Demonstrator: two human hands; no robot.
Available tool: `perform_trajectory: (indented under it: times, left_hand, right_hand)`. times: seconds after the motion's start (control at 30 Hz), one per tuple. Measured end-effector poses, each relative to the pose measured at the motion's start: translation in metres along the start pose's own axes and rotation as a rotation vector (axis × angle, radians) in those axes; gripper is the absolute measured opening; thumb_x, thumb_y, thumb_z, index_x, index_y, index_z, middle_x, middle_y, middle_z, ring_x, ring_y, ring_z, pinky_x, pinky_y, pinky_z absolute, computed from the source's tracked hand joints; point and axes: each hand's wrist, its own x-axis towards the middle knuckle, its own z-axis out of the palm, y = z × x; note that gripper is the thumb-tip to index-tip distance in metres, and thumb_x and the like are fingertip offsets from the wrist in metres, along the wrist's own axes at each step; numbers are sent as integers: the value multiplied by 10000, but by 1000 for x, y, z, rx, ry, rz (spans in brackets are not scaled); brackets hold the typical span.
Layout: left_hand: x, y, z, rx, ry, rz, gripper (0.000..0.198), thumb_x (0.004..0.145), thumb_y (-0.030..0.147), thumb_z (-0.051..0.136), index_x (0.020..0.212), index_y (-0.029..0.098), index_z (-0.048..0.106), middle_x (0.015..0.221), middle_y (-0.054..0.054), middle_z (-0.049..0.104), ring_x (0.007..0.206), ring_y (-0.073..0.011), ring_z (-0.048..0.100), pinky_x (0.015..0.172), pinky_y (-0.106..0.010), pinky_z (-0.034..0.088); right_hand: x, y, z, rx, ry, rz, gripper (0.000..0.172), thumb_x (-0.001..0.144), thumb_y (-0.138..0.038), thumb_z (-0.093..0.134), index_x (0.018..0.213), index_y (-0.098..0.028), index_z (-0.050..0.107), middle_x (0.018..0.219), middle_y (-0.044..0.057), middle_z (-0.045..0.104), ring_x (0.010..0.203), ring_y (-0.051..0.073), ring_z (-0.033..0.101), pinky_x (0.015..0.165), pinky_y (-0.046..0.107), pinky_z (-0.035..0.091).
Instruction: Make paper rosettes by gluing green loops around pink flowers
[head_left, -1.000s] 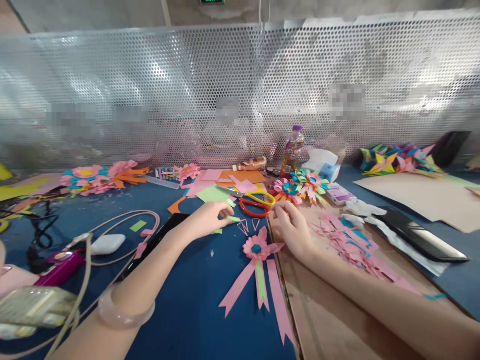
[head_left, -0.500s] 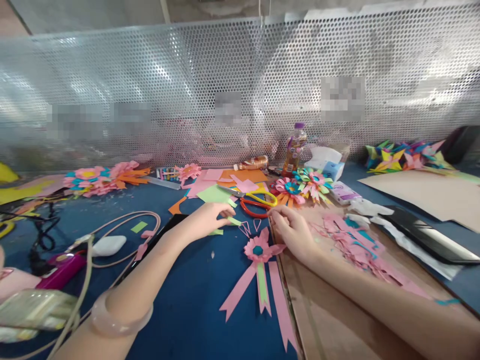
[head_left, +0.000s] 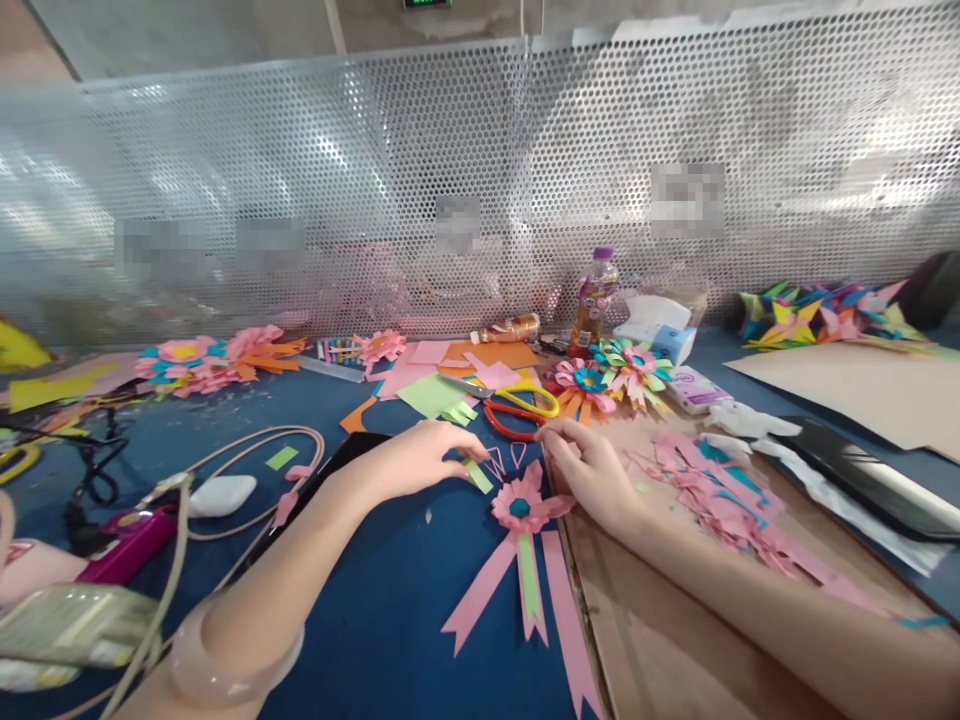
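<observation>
Left hand pinching a green slip, right hand curled — grip unclear — beside scissors, pink flower between.

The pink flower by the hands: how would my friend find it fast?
On the blue tabletop, find its border with the brown board. Between the left hand and right hand, slightly toward you, lies the pink paper flower. It lies nearer you than the other flowers, with a green strip down one forked pink tail.

left hand: palm down, pinching | right hand: loosely curled
</observation>
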Motion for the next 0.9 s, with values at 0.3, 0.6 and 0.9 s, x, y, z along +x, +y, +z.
perform_trajectory:
  times: [0.3, 0.6, 0.9]
  left_hand:
    - [-7, -10, -18, 121, 230, -173, 304, 832, 247, 557, 1124, 245, 639, 1143, -18, 670, 1022, -193, 620, 881, -296, 456]
    - [37, -61, -16, 430, 225, -134, 333, 770, 151, 607, 1095, 217, 638, 1138, -70, 661, 1054, -233, 598, 896, -331, 442]
    - [44, -57, -24, 424, 207, -121, 245, 779, 129, 546, 977, 211, 665, 1007, -47, 699, 910, -183, 640, 783, -262, 453]
  right_hand:
    - [0, 0, 1, 47, -6, 7, 247, 835, -321, 419, 791, -184, 620, 738, 21, 627, 768, 186, 579, 672, 259, 413]
    - [4, 2, 3, 105, -7, 50, 267, 823, -325, 409, 796, -169, 623, 718, 25, 627, 663, 165, 572, 599, 248, 423]
    - [7, 7, 5, 131, -5, 59, 267, 812, -324, 411, 811, -171, 630, 719, 26, 648, 668, 165, 584, 579, 240, 424]
